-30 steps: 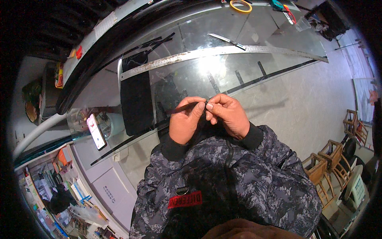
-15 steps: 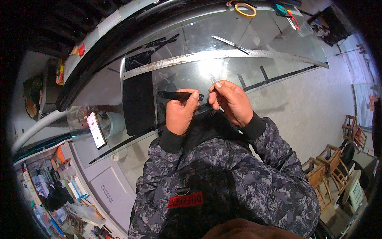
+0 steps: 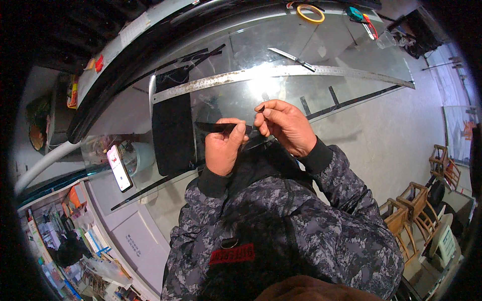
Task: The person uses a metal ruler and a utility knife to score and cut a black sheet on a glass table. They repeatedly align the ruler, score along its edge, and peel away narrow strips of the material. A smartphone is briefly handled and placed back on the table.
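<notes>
A thin black strip (image 3: 216, 127) lies pinched between the thumb and fingers of my left hand (image 3: 221, 153), its free end pointing left. My right hand (image 3: 292, 128), just beside it, has thumb and forefinger closed on a small dark piece (image 3: 261, 109); whether this joins the strip I cannot tell. Both hands are above the near edge of a glass-topped table (image 3: 226, 103). Left of them a wide black sheet (image 3: 173, 133) lies on the glass. Beyond the hands stretches a long steel ruler (image 3: 216, 80), with a utility knife (image 3: 291, 58) past it.
A lit phone (image 3: 119, 168) lies at the table's left. Yellow tape (image 3: 310, 14) and a teal tool (image 3: 355, 15) sit at the far edge. Narrow black strips (image 3: 196, 56) are scattered on the glass. Wooden stools (image 3: 414, 200) stand at right, a cluttered shelf (image 3: 75, 241) at lower left.
My right hand has shifted slightly left, and a small dark piece now shows at its fingertips. My left hand has moved a little left and down with the strip.
</notes>
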Tool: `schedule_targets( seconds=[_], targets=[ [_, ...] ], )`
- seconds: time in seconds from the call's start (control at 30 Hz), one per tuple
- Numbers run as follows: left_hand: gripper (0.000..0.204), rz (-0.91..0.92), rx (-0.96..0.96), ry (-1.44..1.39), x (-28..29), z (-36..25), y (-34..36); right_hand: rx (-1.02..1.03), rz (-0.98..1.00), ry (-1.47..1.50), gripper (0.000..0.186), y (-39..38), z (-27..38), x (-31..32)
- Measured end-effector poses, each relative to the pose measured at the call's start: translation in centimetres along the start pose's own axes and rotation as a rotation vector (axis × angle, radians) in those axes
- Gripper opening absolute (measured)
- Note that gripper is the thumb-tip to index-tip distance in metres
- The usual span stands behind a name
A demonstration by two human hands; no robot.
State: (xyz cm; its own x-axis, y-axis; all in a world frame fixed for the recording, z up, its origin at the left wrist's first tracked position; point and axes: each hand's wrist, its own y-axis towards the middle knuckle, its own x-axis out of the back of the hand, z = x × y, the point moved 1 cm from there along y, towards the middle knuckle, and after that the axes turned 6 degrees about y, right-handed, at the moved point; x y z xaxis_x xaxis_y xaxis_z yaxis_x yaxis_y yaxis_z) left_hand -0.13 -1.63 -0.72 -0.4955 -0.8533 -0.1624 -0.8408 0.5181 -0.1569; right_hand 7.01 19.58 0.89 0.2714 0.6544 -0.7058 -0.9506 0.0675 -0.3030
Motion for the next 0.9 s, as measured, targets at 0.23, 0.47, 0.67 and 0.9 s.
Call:
schedule_targets(
  seconds=[0.23, 0.47, 0.67, 0.9],
  targets=[
    [0.021, 0.0, 0.0, -0.02, 0.01, -0.02, -0.14, -0.006, 0.022, 0.014, 0.018, 0.14, -0.16, 0.27],
    [0.022, -0.004, 0.019, -0.028, 0.02, -0.25, -0.29, -0.002, 0.068, 0.042, 0.014, 0.11, -0.32, 0.72],
    [0.022, 0.019, 0.011, 0.004, 0.09, -0.1, -0.07, 0.013, 0.109, -0.145, 0.013, 0.0, -0.74, 0.37],
    [0.019, 0.057, 0.015, -0.028, -0.31, -0.24, -0.1, -0.068, 0.139, -0.239, 0.014, -0.27, -0.34, 0.36]
  ],
)
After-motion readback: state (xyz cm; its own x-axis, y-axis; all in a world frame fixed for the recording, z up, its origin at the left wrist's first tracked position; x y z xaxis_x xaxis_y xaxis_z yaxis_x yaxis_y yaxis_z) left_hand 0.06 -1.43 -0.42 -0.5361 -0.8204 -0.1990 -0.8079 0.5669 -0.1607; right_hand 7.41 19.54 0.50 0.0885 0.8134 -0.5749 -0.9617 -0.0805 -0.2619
